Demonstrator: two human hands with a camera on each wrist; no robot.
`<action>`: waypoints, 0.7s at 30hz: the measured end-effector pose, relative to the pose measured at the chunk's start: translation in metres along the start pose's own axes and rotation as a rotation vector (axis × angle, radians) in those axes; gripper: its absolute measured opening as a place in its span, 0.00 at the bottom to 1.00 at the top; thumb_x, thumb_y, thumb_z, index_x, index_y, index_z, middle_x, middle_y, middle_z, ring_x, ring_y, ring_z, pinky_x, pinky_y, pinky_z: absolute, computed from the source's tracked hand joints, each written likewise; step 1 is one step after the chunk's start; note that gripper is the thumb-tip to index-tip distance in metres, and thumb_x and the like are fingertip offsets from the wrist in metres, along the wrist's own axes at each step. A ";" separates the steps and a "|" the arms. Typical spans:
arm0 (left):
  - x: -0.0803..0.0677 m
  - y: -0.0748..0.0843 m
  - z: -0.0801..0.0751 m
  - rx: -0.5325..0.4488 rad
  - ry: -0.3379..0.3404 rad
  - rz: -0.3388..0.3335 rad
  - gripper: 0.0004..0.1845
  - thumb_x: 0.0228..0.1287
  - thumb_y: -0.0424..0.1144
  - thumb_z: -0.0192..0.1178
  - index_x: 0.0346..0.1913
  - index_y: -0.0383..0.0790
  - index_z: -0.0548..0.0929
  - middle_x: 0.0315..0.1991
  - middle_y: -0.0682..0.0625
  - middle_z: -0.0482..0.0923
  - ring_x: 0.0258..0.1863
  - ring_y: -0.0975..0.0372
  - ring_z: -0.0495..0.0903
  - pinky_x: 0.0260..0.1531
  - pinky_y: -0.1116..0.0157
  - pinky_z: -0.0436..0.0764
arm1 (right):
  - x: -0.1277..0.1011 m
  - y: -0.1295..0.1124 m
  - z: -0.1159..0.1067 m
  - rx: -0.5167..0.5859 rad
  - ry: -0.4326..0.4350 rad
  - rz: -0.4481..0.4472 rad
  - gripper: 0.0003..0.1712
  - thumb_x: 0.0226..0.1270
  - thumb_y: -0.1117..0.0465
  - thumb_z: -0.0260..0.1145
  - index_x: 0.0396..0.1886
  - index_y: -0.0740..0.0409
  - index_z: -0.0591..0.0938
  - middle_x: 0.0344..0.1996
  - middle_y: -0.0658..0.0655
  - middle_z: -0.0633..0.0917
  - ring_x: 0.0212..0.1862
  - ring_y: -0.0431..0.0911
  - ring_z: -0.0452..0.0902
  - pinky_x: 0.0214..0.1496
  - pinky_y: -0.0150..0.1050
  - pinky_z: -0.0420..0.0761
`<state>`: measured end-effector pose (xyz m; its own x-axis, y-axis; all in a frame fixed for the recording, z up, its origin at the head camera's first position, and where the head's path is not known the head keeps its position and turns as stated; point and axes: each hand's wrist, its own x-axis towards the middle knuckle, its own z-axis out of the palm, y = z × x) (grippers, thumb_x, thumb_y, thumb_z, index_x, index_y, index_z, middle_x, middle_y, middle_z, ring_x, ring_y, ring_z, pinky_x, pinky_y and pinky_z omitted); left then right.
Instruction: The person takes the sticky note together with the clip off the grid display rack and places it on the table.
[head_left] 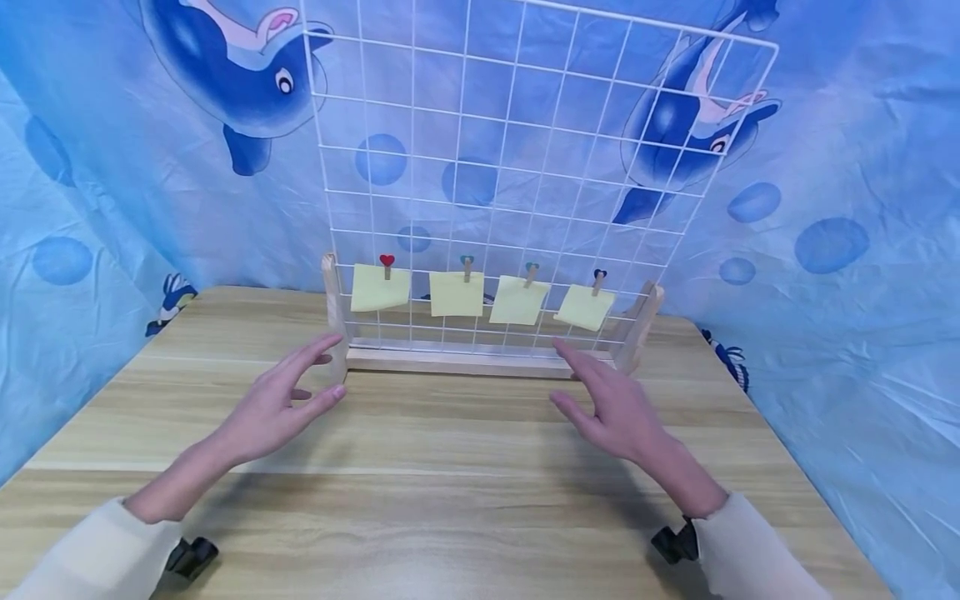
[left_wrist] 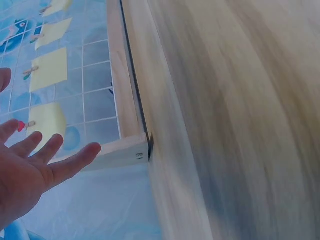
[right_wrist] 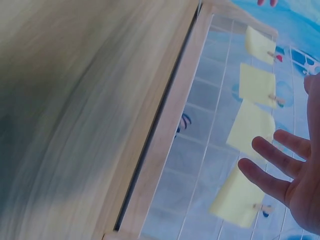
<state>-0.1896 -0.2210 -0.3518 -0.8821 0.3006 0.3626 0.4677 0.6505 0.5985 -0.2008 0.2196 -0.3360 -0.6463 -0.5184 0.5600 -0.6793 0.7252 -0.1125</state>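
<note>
Your left hand (head_left: 281, 400) hovers over the desk (head_left: 450, 475) with its fingers spread and relaxed, holding nothing, its fingertips just beside the left wooden foot (head_left: 333, 321) of the wire grid stand (head_left: 517, 167). Your right hand (head_left: 615, 400) is likewise spread and empty, near the right wooden foot (head_left: 641, 325). The stand sits upright at the far side of the desk, with four yellow notes (head_left: 380, 287) clipped in a row along its lower wires.
</note>
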 end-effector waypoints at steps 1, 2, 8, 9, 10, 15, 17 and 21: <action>0.001 0.000 0.000 -0.016 0.000 -0.014 0.37 0.68 0.47 0.59 0.75 0.56 0.54 0.70 0.41 0.61 0.62 0.46 0.69 0.42 0.47 0.83 | 0.002 -0.002 0.002 0.008 0.009 -0.013 0.38 0.67 0.47 0.61 0.73 0.52 0.62 0.62 0.56 0.77 0.45 0.46 0.82 0.43 0.48 0.83; 0.002 0.001 0.000 -0.032 -0.002 -0.027 0.36 0.68 0.47 0.59 0.75 0.55 0.55 0.71 0.42 0.61 0.63 0.46 0.69 0.43 0.48 0.84 | 0.005 -0.003 0.003 0.013 0.017 -0.024 0.38 0.67 0.47 0.61 0.73 0.52 0.62 0.61 0.56 0.77 0.44 0.45 0.82 0.42 0.47 0.83; 0.009 0.005 0.002 -0.136 0.015 -0.087 0.35 0.69 0.48 0.58 0.74 0.46 0.57 0.71 0.44 0.61 0.64 0.47 0.69 0.46 0.50 0.83 | 0.017 -0.013 0.011 0.062 0.054 -0.066 0.37 0.67 0.47 0.61 0.73 0.53 0.63 0.58 0.56 0.80 0.40 0.46 0.84 0.32 0.39 0.81; 0.010 0.005 0.002 -0.159 0.016 -0.094 0.35 0.69 0.48 0.58 0.74 0.46 0.57 0.71 0.44 0.61 0.64 0.47 0.69 0.46 0.51 0.83 | 0.019 -0.015 0.012 0.073 0.055 -0.069 0.37 0.67 0.47 0.61 0.73 0.53 0.63 0.58 0.56 0.81 0.39 0.46 0.84 0.32 0.39 0.81; 0.012 0.005 0.003 -0.181 0.016 -0.104 0.35 0.69 0.48 0.57 0.74 0.46 0.57 0.71 0.44 0.61 0.64 0.47 0.68 0.46 0.52 0.83 | 0.021 -0.016 0.014 0.080 0.051 -0.070 0.37 0.68 0.47 0.60 0.73 0.53 0.63 0.58 0.56 0.80 0.40 0.46 0.84 0.32 0.39 0.81; 0.015 0.001 0.005 -0.286 0.013 -0.120 0.34 0.71 0.45 0.56 0.74 0.46 0.56 0.71 0.42 0.61 0.65 0.47 0.67 0.44 0.59 0.84 | 0.035 -0.027 0.021 0.126 0.049 -0.102 0.35 0.70 0.47 0.58 0.73 0.54 0.63 0.58 0.55 0.80 0.40 0.44 0.84 0.37 0.41 0.83; 0.017 0.000 0.007 -0.329 0.009 -0.122 0.33 0.71 0.44 0.56 0.74 0.45 0.56 0.70 0.42 0.61 0.64 0.46 0.68 0.45 0.57 0.84 | 0.042 -0.032 0.024 0.144 0.055 -0.116 0.35 0.70 0.48 0.59 0.73 0.53 0.63 0.57 0.55 0.81 0.39 0.44 0.83 0.36 0.41 0.82; 0.021 -0.001 0.010 -0.423 -0.009 -0.148 0.34 0.71 0.46 0.55 0.74 0.44 0.54 0.69 0.40 0.61 0.64 0.45 0.68 0.45 0.53 0.84 | 0.056 -0.042 0.031 0.181 0.070 -0.128 0.34 0.69 0.50 0.60 0.72 0.52 0.65 0.56 0.55 0.82 0.38 0.43 0.83 0.32 0.36 0.81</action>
<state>-0.2092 -0.2087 -0.3519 -0.9408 0.2331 0.2461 0.3165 0.3447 0.8837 -0.2191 0.1466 -0.3251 -0.5293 -0.5641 0.6337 -0.8096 0.5592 -0.1784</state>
